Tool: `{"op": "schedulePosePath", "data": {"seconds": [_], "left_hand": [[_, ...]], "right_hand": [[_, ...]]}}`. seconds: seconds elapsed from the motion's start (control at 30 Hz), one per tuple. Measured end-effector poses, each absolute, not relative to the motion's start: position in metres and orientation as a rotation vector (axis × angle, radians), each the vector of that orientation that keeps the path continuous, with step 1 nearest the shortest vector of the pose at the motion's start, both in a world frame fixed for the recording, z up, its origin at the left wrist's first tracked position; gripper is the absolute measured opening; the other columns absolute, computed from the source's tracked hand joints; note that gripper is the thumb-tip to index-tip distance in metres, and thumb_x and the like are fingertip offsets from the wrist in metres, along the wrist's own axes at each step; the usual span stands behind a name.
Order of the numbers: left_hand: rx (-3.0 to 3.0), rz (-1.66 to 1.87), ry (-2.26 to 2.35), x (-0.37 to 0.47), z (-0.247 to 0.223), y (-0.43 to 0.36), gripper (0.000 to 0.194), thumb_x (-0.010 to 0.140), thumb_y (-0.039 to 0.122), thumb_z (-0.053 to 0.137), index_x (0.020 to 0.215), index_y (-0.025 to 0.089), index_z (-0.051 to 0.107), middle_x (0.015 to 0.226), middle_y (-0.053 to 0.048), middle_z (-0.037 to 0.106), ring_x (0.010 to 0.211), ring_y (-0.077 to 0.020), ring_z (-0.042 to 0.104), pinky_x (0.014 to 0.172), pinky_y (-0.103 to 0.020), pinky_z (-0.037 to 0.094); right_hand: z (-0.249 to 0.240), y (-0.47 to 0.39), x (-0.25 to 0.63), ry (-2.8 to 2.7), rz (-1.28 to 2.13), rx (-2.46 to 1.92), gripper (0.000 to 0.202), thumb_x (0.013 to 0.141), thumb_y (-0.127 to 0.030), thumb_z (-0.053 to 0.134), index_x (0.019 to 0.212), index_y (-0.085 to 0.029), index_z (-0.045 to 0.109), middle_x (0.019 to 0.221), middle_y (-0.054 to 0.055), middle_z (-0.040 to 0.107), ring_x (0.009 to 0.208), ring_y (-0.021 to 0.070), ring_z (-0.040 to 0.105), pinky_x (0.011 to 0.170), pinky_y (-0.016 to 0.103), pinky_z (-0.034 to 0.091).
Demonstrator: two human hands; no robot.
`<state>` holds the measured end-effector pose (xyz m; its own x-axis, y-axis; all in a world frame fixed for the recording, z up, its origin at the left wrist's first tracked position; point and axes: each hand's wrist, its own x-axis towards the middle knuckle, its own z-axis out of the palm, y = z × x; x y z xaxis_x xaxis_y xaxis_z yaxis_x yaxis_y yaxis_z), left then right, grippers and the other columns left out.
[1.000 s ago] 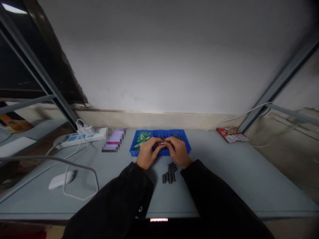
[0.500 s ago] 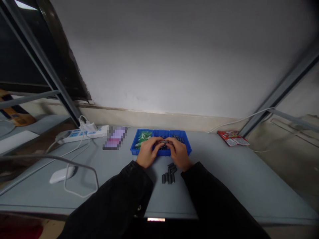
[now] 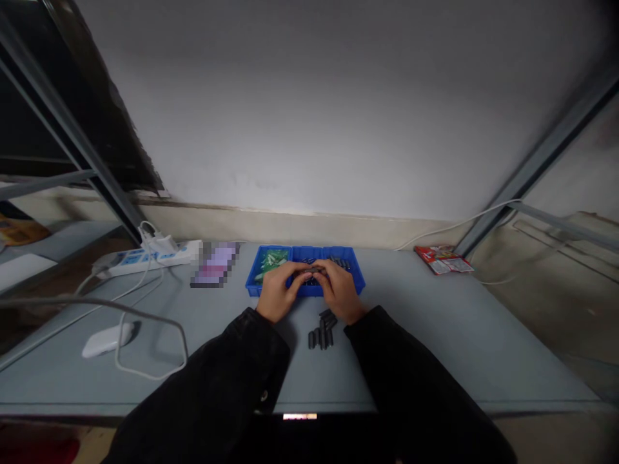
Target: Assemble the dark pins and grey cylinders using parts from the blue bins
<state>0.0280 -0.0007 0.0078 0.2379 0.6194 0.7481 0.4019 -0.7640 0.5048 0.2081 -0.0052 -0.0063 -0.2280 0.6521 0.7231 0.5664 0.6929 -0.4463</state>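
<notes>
Both hands meet over the middle of a blue divided tray [image 3: 309, 292]. My left hand [image 3: 279, 287] and my right hand [image 3: 339, 289] each pinch an end of a small dark cylindrical piece [image 3: 313, 270], held sideways between the fingertips; its exact kind is too small to tell. Green and white small parts [image 3: 271, 260] fill the tray's left compartment. Dark and metallic pieces lie in the middle and right ones, partly hidden by my fingers. On the table below my hands rests a loose group of dark grey cylinders [image 3: 321, 335].
To the left are a white power strip [image 3: 164, 256] with plugs, a phone-like blurred object [image 3: 215, 264], a white computer mouse [image 3: 109, 338] and looping cables. A red packet [image 3: 442, 260] lies at the back right. A wall [image 3: 309, 161] stands behind the table.
The view has shifted slightly, so everything appears a little further left and up. Both hands stay together over the tray, the small piece still between their fingertips.
</notes>
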Motion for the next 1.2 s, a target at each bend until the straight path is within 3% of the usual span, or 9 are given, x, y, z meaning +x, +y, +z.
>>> {"op": "schedulePosePath", "data": {"seconds": [0.23, 0.47, 0.67, 0.8, 1.03, 1.2], "left_hand": [[2.296, 1.501, 0.988, 0.0266, 0.0076, 0.0009, 0.012, 0.098, 0.026, 0.064, 0.103, 0.019, 0.072, 0.098, -0.005, 0.076, 0.087, -0.0190, 0.071, 0.084, -0.033, 0.055], [2.335, 1.480, 0.926, 0.0274, 0.0071, 0.0003, 0.014, 0.099, 0.028, 0.062, 0.105, 0.020, 0.071, 0.097, -0.004, 0.075, 0.085, -0.0185, 0.070, 0.080, -0.032, 0.055], [2.294, 1.505, 1.017, 0.0273, 0.0060, 0.0015, 0.012, 0.098, 0.027, 0.064, 0.104, 0.019, 0.071, 0.097, -0.004, 0.075, 0.082, -0.0176, 0.068, 0.080, -0.032, 0.054], [2.299, 1.482, 0.977, 0.0269, 0.0063, 0.0014, 0.013, 0.098, 0.027, 0.063, 0.105, 0.019, 0.071, 0.097, -0.005, 0.075, 0.085, -0.0184, 0.069, 0.080, -0.032, 0.055], [2.307, 1.467, 0.947, 0.0277, 0.0065, 0.0002, 0.016, 0.100, 0.030, 0.061, 0.105, 0.019, 0.072, 0.098, -0.006, 0.075, 0.088, -0.0191, 0.070, 0.083, -0.034, 0.056], [2.289, 1.492, 1.012, 0.0267, 0.0067, 0.0013, 0.016, 0.100, 0.030, 0.061, 0.104, 0.019, 0.072, 0.098, -0.006, 0.076, 0.086, -0.0188, 0.070, 0.081, -0.033, 0.056]], "right_hand": [[-0.0078, -0.0029, 0.2081, -1.919, 0.073, -0.918, 0.018, 0.105, -0.025, 0.044, 0.110, -0.021, 0.061, 0.100, 0.007, 0.069, 0.095, 0.0200, 0.066, 0.085, 0.033, 0.051], [-0.0088, -0.0019, 0.2092, -1.941, 0.073, -0.951, 0.030, 0.108, -0.033, 0.037, 0.097, -0.022, 0.062, 0.092, 0.006, 0.068, 0.088, 0.0193, 0.066, 0.079, 0.032, 0.051], [-0.0105, -0.0036, 0.2077, -1.904, 0.152, -0.945, 0.022, 0.104, -0.030, 0.046, 0.123, -0.022, 0.056, 0.105, 0.007, 0.071, 0.096, 0.0199, 0.068, 0.086, 0.034, 0.053], [-0.0097, -0.0044, 0.2072, -1.905, 0.129, -0.971, 0.017, 0.104, -0.026, 0.045, 0.110, -0.022, 0.059, 0.097, 0.006, 0.070, 0.089, 0.0199, 0.068, 0.081, 0.033, 0.053], [-0.0061, -0.0044, 0.2093, -1.955, 0.108, -0.964, 0.027, 0.107, -0.030, 0.037, 0.099, -0.021, 0.062, 0.093, 0.006, 0.068, 0.088, 0.0189, 0.066, 0.079, 0.031, 0.051], [-0.0107, -0.0035, 0.2082, -1.939, 0.152, -0.975, 0.021, 0.105, -0.029, 0.044, 0.119, -0.022, 0.057, 0.108, 0.007, 0.071, 0.099, 0.0198, 0.068, 0.088, 0.033, 0.052]]}}
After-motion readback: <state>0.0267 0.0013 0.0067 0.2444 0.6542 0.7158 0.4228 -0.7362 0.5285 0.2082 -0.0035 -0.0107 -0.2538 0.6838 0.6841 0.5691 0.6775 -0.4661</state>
